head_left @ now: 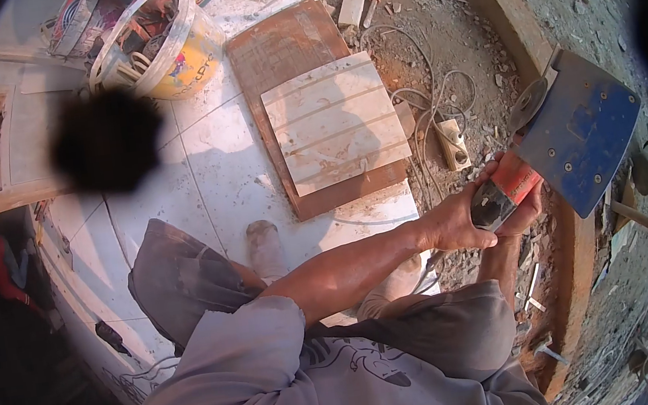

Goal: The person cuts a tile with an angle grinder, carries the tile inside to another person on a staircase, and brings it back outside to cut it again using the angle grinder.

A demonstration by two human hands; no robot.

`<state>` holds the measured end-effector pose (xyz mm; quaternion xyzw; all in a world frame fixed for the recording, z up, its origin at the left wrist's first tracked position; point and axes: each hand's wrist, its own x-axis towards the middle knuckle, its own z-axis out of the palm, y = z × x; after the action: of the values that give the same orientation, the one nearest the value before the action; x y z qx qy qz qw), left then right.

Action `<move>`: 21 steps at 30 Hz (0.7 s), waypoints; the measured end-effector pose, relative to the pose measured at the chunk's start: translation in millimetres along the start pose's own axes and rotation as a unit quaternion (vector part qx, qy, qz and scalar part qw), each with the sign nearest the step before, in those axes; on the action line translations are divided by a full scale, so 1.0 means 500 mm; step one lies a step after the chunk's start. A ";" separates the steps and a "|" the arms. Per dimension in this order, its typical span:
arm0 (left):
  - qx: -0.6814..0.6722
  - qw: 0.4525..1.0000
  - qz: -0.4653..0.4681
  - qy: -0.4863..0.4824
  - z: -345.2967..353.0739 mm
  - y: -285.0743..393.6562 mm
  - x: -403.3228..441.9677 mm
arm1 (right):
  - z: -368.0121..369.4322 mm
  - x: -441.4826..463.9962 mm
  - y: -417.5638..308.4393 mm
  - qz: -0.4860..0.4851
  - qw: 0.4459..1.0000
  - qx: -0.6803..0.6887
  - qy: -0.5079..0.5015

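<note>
While left hand + right hand hold grinder | bucket: pale loops, clutter

From here, the grinder is hiding part of the right hand, the blue plate is covering some of the disc, and a dark blur is blotting out white tiles behind it

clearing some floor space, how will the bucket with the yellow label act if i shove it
The bucket is probably heavy, given the many assorted items inside. It looks like stiff plastic, so it should hold its shape. Tilting it might spill the loosely piled contents.
</note>
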<state>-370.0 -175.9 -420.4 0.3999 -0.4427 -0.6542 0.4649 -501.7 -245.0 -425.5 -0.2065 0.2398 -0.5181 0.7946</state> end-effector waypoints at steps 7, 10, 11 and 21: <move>0.026 0.999 -0.028 0.015 0.000 0.023 0.007 | 0.012 -0.001 -0.005 0.053 0.996 0.037 0.067; 0.051 0.997 -0.045 0.038 0.002 0.023 0.003 | 0.024 -0.012 -0.009 0.026 0.988 -0.112 0.102; 0.065 0.995 -0.068 0.045 -0.005 0.020 -0.002 | 0.035 -0.019 -0.006 0.014 0.973 -0.184 0.138; 0.203 0.968 -0.129 0.064 0.004 0.003 -0.050 | 0.077 -0.012 -0.002 0.037 0.886 -0.412 0.207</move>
<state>-365.3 -152.0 -415.7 0.5809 -0.4804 -0.5777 0.3130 -481.7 -236.8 -393.0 -0.3945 0.5986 -0.3736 0.5886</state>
